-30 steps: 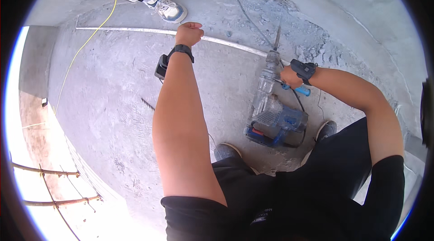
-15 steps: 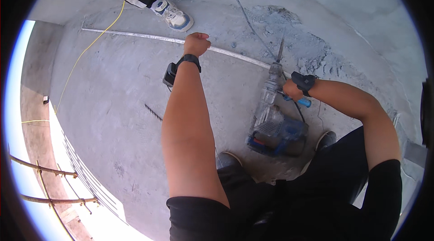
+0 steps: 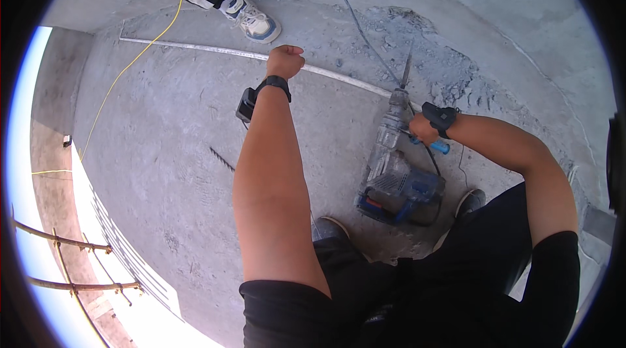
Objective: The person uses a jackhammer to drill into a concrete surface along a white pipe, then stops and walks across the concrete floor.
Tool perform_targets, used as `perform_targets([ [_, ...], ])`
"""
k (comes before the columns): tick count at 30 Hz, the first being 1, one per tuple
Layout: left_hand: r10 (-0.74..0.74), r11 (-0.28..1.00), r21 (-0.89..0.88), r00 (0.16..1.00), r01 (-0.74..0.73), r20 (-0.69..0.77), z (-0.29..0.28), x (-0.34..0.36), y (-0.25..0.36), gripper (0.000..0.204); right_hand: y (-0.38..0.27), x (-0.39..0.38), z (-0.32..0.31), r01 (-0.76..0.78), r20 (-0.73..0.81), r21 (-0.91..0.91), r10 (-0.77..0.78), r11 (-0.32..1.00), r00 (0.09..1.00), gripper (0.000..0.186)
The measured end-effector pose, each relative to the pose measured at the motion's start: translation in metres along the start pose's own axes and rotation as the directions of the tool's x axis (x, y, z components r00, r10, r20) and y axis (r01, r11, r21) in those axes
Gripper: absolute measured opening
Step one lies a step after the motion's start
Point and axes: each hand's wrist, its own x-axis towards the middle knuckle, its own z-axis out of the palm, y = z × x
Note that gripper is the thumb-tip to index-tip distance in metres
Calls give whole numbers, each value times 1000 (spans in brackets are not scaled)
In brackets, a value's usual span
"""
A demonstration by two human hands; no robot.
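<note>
My right hand (image 3: 422, 127) grips the blue side handle (image 3: 438, 146) of a dusty demolition hammer (image 3: 391, 175); its chisel (image 3: 407, 67) points away from me toward broken concrete (image 3: 456, 87). My left hand (image 3: 284, 61) is raised over a long white strip (image 3: 345, 80), its fingers curled; whatever they may hold is hidden. A black object (image 3: 248, 103) sits at my left wrist, partly behind it. A spiral drill bit (image 3: 222, 159) lies on the concrete floor (image 3: 163, 139) left of my forearm.
Another person's sneaker (image 3: 254, 22) rests just beyond my left hand. A yellow cord (image 3: 130, 64) and grey cable (image 3: 352, 15) cross the floor. At left are a bright open edge and wooden poles (image 3: 72, 243). Concrete walls (image 3: 521, 15) rise behind and right.
The view has shifted slightly, so the scene sits a little lower and further right in the picture. My hands and the hammer stay in much the same positions.
</note>
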Motion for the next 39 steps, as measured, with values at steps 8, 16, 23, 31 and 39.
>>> perform_targets([
  [8,2,1000,6,1000,-1,-14,-1,-3,-2,19,-5,-6,-5,15,-48,82,-11,997,999,14],
  [16,9,1000,18,1000,-9,0,-3,-7,5,20,-9,-14,-13,15,-46,52,-13,999,999,14],
  [23,26,999,42,1000,-26,-1,-6,-9,9,23,-11,-15,-19,-16,-18,70,17,997,1000,11],
  [31,24,1000,6,1000,-24,14,-5,-10,6,27,-12,-16,-10,4,-86,53,1,999,996,7],
  [39,-3,996,-94,1000,5,20,-15,-13,11,27,-15,-1,-19,6,-11,-148,-8,989,1000,10],
])
